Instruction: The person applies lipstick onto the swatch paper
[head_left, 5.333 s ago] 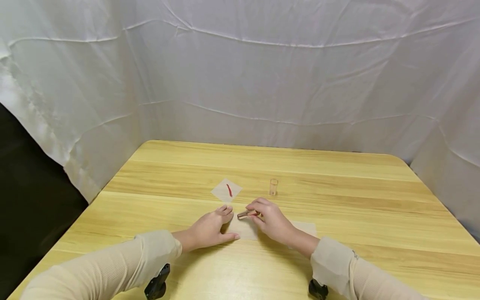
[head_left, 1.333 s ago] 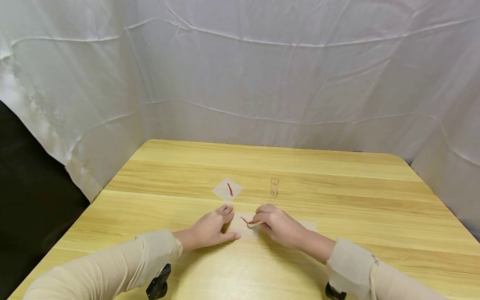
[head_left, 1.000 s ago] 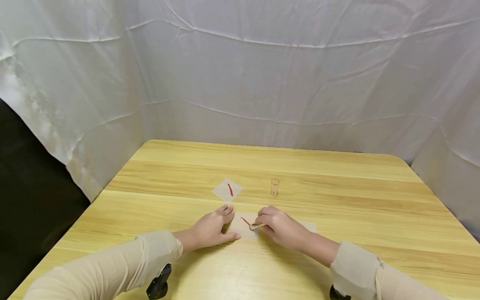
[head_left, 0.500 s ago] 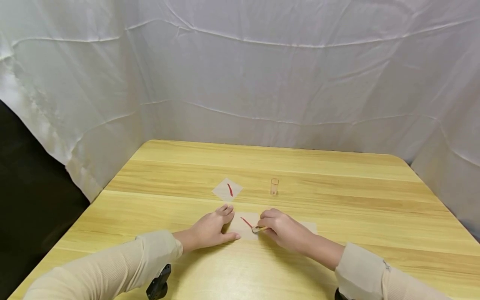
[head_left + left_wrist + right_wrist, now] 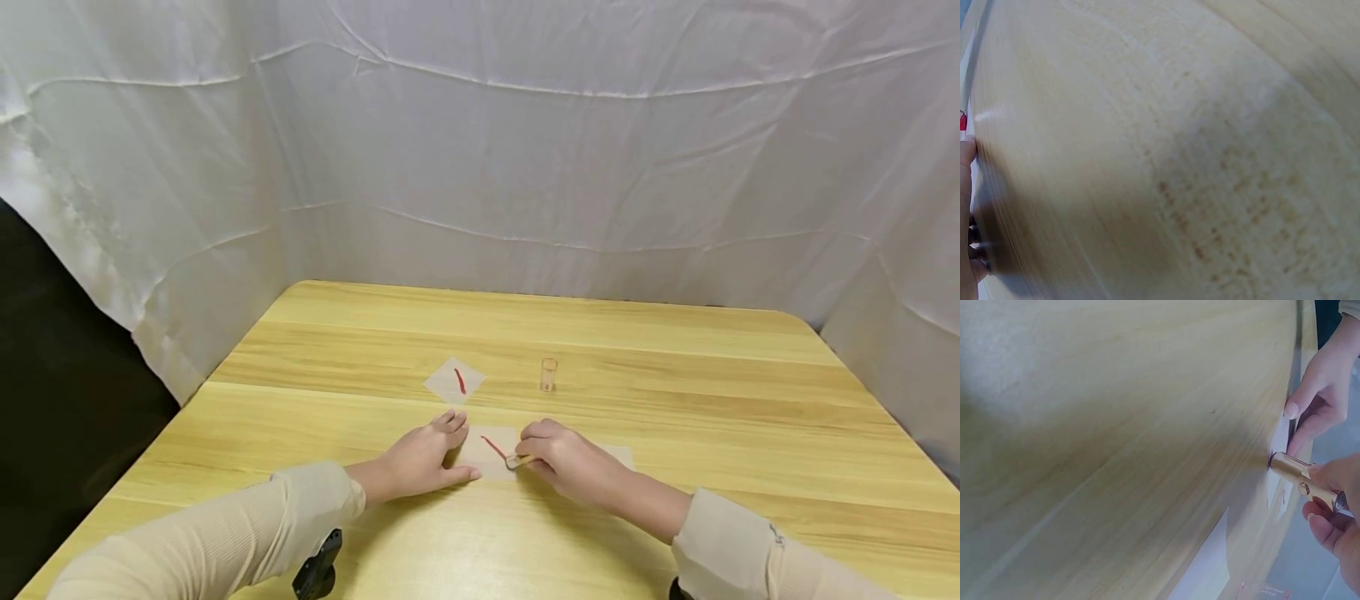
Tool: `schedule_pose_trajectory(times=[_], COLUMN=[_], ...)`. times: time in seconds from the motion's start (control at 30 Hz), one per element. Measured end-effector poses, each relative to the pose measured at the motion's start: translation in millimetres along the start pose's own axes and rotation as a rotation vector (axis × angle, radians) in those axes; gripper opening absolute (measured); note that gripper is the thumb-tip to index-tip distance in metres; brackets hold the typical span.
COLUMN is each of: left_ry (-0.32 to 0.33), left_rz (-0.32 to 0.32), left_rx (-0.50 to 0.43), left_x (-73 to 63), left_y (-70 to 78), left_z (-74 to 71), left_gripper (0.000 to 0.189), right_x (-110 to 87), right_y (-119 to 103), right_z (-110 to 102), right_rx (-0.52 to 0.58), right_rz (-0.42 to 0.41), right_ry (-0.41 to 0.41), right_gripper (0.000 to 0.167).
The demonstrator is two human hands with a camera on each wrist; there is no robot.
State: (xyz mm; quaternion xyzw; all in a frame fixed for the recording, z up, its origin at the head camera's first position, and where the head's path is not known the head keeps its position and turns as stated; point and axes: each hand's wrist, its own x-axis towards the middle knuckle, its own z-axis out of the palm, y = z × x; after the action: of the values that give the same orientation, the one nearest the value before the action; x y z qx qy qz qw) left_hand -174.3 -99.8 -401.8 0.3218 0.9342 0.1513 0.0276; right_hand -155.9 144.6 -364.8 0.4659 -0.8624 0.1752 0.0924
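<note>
My right hand point(image 5: 573, 462) pinches a gold lipstick point(image 5: 1292, 467), its end down at a white paper square point(image 5: 480, 467). A slanting red line point(image 5: 492, 446) runs across this square to the lipstick's tip. My left hand point(image 5: 423, 454) rests flat with fingers spread at the left edge of the same paper. In the left wrist view only a few fingers point(image 5: 966, 187) show at the edge. Farther back lies another paper square point(image 5: 442, 381), turned like a diamond, bearing a short red stroke point(image 5: 460, 381).
A small clear cap point(image 5: 549, 375) with a reddish rim stands behind my right hand. Another white paper point(image 5: 621, 454) lies partly hidden under my right forearm. The wooden table point(image 5: 712, 392) is backed by a pale hanging cloth point(image 5: 525, 150).
My right hand has moved right and toward me with the lipstick, and a red line has grown across the near paper. The left hand has stayed in place.
</note>
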Motion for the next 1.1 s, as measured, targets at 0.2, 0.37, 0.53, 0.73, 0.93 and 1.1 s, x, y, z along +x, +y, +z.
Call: schedule_pose_trajectory(times=[0.2, 0.37, 0.53, 0.73, 0.93, 1.1], left_ry=[0.000, -0.001, -0.004, 0.001, 0.004, 0.011], left_rz=[0.000, 0.003, -0.001, 0.006, 0.009, 0.010], left_rx=[0.004, 0.003, 0.001, 0.009, 0.012, 0.010], left_x=[-0.5, -0.8, -0.7, 0.2, 0.3, -0.1], left_y=[0.2, 0.9, 1.3, 0.6, 0.3, 0.5], left_z=[0.3, -0.3, -0.6, -0.2, 0.0, -0.2], left_gripper=[0.070, 0.069, 0.070, 0.068, 0.068, 0.069], right_x=[-0.2, -0.9, -2.8, -6.3, -9.6, -13.6], right_y=[1, 2, 2, 4, 6, 8], right_z=[0, 0, -1, 0, 0, -1], right_rx=[0.005, 0.030, 0.066, 0.151, 0.252, 0.275], right_rz=[0.006, 0.015, 0.065, 0.136, 0.203, 0.234], right_ry=[0.007, 0.009, -0.001, 0.019, 0.062, 0.102], right_gripper=[0.016, 0.016, 0.017, 0.019, 0.019, 0.017])
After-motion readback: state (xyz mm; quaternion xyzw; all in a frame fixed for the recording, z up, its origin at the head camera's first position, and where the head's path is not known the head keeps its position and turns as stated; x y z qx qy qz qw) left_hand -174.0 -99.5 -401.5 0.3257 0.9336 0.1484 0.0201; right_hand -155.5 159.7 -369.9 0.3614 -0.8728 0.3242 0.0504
